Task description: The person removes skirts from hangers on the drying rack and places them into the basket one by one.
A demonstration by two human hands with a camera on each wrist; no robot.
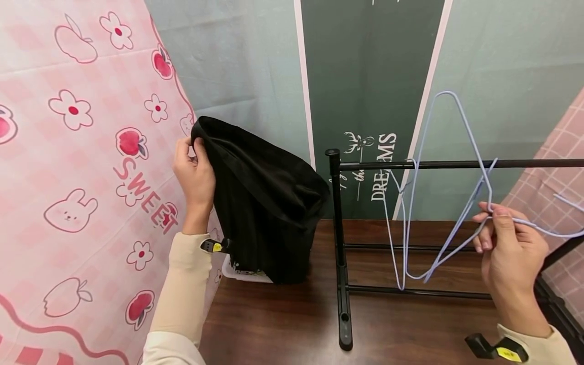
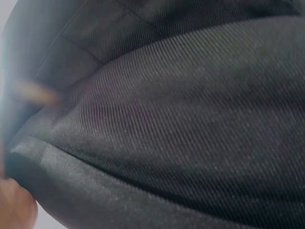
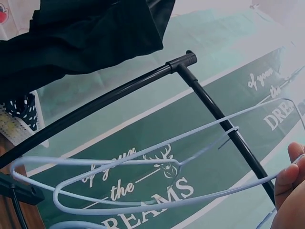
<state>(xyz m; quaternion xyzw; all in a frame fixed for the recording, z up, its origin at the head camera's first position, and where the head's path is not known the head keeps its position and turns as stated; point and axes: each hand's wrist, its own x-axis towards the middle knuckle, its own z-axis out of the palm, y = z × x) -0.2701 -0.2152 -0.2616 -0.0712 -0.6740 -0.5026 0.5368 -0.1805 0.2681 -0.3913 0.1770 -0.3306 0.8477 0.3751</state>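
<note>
My left hand (image 1: pixel 195 172) pinches the top edge of a black garment (image 1: pixel 269 203), which hangs down in folds. Close up in the left wrist view, the garment (image 2: pixel 190 109) shows fine ribbed cloth with seams; its exact kind is unclear. On the right, my right hand (image 1: pixel 513 248) holds a light blue-purple hanger (image 1: pixel 470 126) near its neck, with the hook pointing right and the long loop spread leftward. The same hanger (image 3: pixel 157 148) stretches across the right wrist view, where only part of the hand (image 3: pixel 290 181) shows at the edge.
A black clothes rack (image 1: pixel 339 228) stands on the wooden floor (image 1: pixel 274 324). At least one more hanger (image 1: pixel 388 223) hangs from its rail. Partly hidden below the garment is a white basket (image 1: pixel 246 276) with patterned cloth in it. A pink printed curtain (image 1: pixel 91 167) lines the left side.
</note>
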